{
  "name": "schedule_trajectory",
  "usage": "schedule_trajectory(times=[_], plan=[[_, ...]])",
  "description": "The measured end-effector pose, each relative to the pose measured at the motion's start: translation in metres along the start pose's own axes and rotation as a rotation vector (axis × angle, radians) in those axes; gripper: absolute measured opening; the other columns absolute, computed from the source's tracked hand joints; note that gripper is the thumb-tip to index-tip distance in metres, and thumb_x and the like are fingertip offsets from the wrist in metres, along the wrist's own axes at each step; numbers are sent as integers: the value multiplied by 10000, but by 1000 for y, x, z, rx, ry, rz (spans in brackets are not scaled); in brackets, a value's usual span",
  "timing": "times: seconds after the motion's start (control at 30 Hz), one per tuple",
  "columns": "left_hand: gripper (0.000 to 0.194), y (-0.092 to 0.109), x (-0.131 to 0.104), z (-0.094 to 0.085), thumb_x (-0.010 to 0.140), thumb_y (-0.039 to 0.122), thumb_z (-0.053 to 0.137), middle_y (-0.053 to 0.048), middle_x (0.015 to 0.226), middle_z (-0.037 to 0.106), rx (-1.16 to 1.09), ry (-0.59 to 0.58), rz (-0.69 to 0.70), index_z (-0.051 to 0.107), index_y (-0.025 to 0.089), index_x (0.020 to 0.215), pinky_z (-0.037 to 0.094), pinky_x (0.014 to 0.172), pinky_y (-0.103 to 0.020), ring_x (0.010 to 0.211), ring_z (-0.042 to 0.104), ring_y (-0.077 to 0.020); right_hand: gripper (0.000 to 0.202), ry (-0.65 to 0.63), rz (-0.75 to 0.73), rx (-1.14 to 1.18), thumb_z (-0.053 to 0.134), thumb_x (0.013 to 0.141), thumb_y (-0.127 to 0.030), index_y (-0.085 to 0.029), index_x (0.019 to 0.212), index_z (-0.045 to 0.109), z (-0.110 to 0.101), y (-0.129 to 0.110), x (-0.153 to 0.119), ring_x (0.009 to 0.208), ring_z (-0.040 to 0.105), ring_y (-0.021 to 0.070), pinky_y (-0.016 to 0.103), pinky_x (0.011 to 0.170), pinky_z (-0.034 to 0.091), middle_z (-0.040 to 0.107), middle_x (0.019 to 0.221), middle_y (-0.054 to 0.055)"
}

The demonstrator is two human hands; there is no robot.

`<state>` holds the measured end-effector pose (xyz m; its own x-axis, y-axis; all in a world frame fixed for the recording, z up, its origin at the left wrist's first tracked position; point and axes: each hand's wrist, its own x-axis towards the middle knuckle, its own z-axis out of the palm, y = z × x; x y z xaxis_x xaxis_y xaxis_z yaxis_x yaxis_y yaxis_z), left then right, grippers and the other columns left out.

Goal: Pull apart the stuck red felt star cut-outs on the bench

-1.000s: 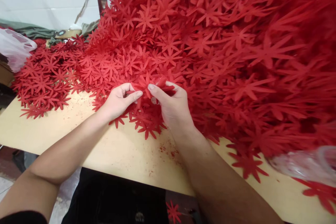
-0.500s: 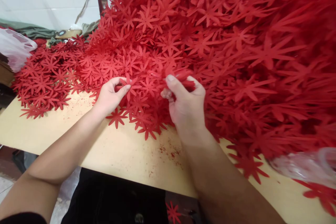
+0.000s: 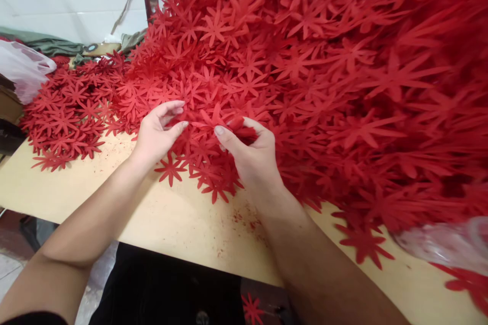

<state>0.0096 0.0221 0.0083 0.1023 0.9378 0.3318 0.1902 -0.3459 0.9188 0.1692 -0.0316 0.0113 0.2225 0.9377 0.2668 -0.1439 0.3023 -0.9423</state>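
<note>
My left hand (image 3: 154, 132) hovers in front of the heap, its thumb and fingers apart with nothing gripped between them. A petal tip of the red flower-shaped cutout (image 3: 215, 118) lies close to its thumb. My right hand (image 3: 254, 158) pinches that cutout, and more red petals are bunched inside its curled fingers; how many pieces it holds I cannot tell. Behind both hands rises a large heap of red flower-shaped cutouts (image 3: 251, 63) with long narrow petals.
A smaller pile of cutouts (image 3: 63, 117) spreads at the left of the pale table (image 3: 152, 218). Red crumbs (image 3: 244, 218) dot its surface. A white plastic bag (image 3: 26, 68) stands at far left, a clear plastic bag (image 3: 438, 244) at right. One cutout (image 3: 251, 309) lies below the table edge.
My right hand has moved left toward my left hand with the cutouts. The left hand's fingers have parted from the cutout they pinched.
</note>
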Motion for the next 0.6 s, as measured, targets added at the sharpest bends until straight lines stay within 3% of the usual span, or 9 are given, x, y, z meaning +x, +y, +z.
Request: schedule_trajectory(times=[0.07,0.17,0.27,0.37,0.47,0.6], plan=[[378,5,-2,-1,698,242,704,-76,1184,649,-32,-39,32,646,176,1065,469,975,-325,1126,596,-188,214,1,4,-5,745,665,-310,-184,610,582,-1,0,0,479,427,31,176,534,446,499,539,-73],[298,18,-9,0,776,356,647,-91,1275,616,18,-15,102,686,173,1008,365,1096,-362,1237,533,-202,173,-7,-2,5,737,677,-296,-187,640,608,-1,1,-1,495,452,32,175,552,459,534,566,-70],[346,28,-18,6,788,461,613,-86,1132,692,-8,-71,63,712,159,924,431,1027,-344,1092,620,-185,163,-28,-4,13,739,675,-292,-185,658,617,-2,2,-1,528,488,35,177,582,477,567,604,-63],[413,29,-22,13,688,507,697,-47,885,729,-117,-164,-99,704,150,896,518,807,-287,800,655,-136,214,-41,9,18,759,650,-317,-182,640,593,-3,3,-1,553,511,42,176,578,478,570,619,-62],[380,27,-21,16,603,442,783,4,748,689,-297,-225,-250,678,156,831,509,705,-247,666,610,-91,207,-82,4,34,764,649,-327,-190,659,609,-3,3,-1,569,519,39,171,589,480,578,636,-64],[270,28,-17,14,624,356,784,42,635,619,-452,-229,-344,615,159,700,495,652,-221,595,578,-66,233,-141,11,24,748,665,-403,-202,686,633,-3,3,-1,522,474,36,176,537,456,555,613,-64]])
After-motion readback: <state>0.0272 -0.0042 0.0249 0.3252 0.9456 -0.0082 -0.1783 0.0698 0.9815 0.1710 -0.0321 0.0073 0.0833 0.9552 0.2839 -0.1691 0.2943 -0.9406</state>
